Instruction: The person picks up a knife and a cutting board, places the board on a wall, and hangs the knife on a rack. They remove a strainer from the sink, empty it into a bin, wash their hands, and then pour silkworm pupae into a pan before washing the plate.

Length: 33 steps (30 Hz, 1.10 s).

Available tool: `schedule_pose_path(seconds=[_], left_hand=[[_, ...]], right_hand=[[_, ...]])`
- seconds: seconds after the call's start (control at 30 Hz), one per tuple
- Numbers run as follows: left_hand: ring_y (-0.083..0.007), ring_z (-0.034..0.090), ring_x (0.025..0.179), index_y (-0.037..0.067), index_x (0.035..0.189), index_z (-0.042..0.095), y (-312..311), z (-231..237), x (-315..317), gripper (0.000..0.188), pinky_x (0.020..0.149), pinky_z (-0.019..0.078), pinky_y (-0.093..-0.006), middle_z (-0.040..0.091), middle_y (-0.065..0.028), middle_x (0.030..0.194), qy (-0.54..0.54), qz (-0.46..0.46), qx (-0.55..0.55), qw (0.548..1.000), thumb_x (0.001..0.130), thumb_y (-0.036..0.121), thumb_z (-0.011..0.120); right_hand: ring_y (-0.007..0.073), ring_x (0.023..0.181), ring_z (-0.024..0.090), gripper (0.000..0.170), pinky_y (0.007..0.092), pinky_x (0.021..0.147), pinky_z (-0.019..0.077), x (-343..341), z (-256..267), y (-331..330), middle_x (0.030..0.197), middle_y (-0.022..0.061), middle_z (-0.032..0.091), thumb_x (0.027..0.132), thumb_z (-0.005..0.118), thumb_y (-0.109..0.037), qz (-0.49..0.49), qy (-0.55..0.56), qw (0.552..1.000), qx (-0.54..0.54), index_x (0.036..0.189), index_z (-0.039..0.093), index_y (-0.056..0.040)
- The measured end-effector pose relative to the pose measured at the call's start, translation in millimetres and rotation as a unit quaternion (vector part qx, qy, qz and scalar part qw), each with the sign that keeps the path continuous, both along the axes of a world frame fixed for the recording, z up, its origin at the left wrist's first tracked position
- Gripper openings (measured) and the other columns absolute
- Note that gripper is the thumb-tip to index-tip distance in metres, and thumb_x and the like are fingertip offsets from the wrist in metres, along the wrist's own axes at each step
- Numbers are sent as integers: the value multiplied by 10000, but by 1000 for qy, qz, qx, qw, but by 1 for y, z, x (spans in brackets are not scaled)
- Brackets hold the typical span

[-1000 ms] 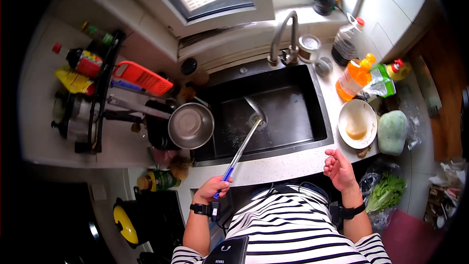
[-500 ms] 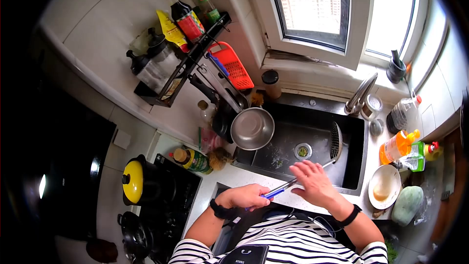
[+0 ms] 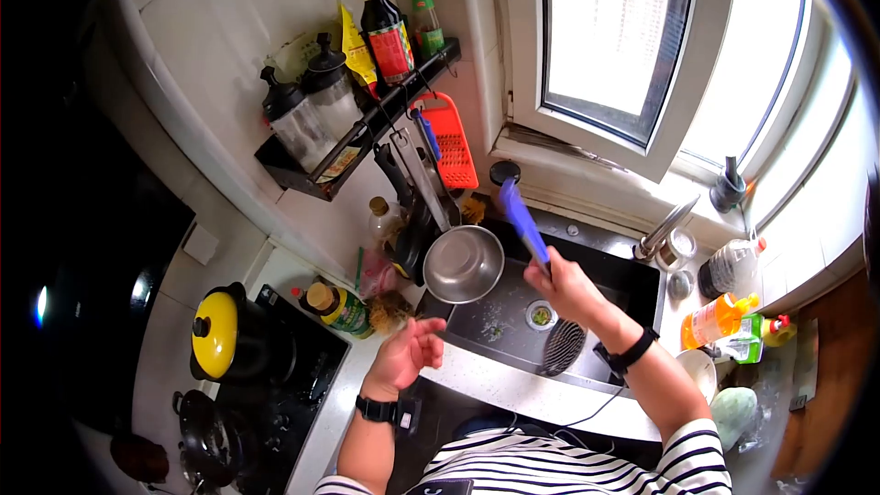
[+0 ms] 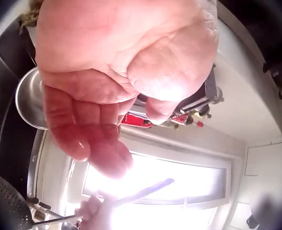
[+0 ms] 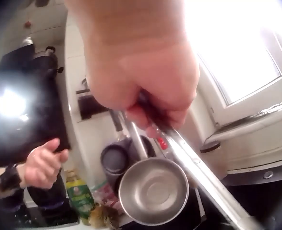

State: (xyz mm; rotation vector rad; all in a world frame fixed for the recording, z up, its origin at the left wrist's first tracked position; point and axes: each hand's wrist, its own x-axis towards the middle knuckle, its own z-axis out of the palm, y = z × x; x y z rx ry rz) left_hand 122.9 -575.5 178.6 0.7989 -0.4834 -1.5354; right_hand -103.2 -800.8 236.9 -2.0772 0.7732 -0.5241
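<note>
My right hand (image 3: 570, 289) grips a skimmer (image 3: 564, 346) by its metal shaft, just below the blue handle end. That blue end points up toward the window, while the perforated head hangs low over the front of the black sink (image 3: 500, 325). Seen from the left wrist, the skimmer's round holes (image 4: 6, 203) show at the lower left. My left hand (image 3: 403, 357) holds nothing, its fingers loosely bent, near the counter's front edge. Close to the sink's left side a steel saucepan (image 5: 155, 190) hangs by its long handle.
A black rack (image 3: 367, 128) with bottles and jars is fixed to the left wall, a red grater (image 3: 451, 142) hanging below it. On the stove stands a black pot with a yellow lid (image 3: 215, 335). Bottles (image 3: 715, 319) and a bowl (image 3: 698, 374) line the right counter.
The skimmer has passed from my left hand to my right. Its blue end has swung up, its head down toward the sink's front. My left hand has let go and drawn back left.
</note>
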Motion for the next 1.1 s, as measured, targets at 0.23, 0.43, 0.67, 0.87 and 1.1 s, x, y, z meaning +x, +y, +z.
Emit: schedule_pose_path(seconds=[0.23,0.43,0.67,0.87,1.1], left_hand=[[-186,598,721,9,1184,516,43,-44,-14,451,681,490,-290,619,-84,817,62,45,57,995,954,393,458],[-199,590,727,-1,1180,515,64,-51,-1,439,686,493,-309,606,-87,828,60,105,101,988,946,370,478],[-204,590,729,1,1180,512,73,-56,26,419,683,497,-317,598,-87,826,69,142,88,984,950,349,478],[-203,589,730,2,1190,495,67,-60,42,421,685,493,-313,595,-86,824,67,129,78,986,954,351,472],[-200,588,732,4,1185,499,50,-60,50,430,690,491,-312,598,-88,825,60,111,78,989,946,362,487]], right_hand=[[427,903,589,408,464,772,462,73,32,-64,884,265,618,923,490,-392,-117,63,990,-54,998,492,9],[411,924,596,469,477,781,467,131,63,-107,949,236,630,910,472,-468,-190,166,958,-137,1012,505,-12],[383,916,610,483,454,778,474,170,74,-149,940,213,639,909,482,-470,-232,206,929,-203,1017,516,0],[374,920,610,504,452,780,473,175,73,-159,947,207,638,908,468,-496,-232,233,921,-211,1020,518,-8],[376,920,607,502,458,781,471,176,76,-158,940,202,640,914,457,-495,-219,262,913,-222,1009,516,-5]])
